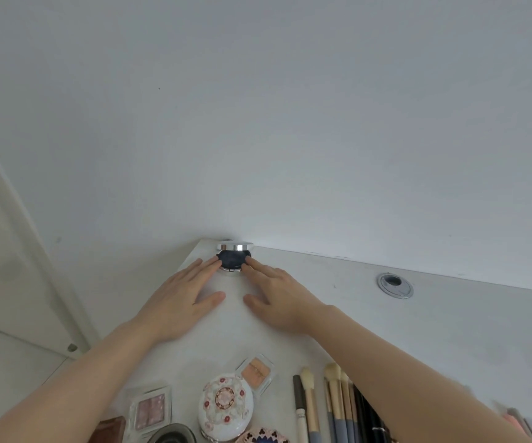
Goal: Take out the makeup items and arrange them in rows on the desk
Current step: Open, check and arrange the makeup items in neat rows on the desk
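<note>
A round dark compact with a silver rim [234,259] sits at the desk's far left corner, against the wall. My left hand [181,297] lies flat on the desk, its straight fingertips touching the compact's left side. My right hand [277,298] mirrors it, fingertips touching the compact's right side. Near the front edge lie a white floral compact [225,407], a clear peach blush case [256,372], a clear pink eyeshadow case [151,409] and several makeup brushes [332,404] side by side.
The white desk [418,314] meets a grey-white wall at the back. A silver cable grommet [395,284] sits at the back right. More compacts show at the bottom edge [172,434]. The desk's left edge drops off beside my left forearm.
</note>
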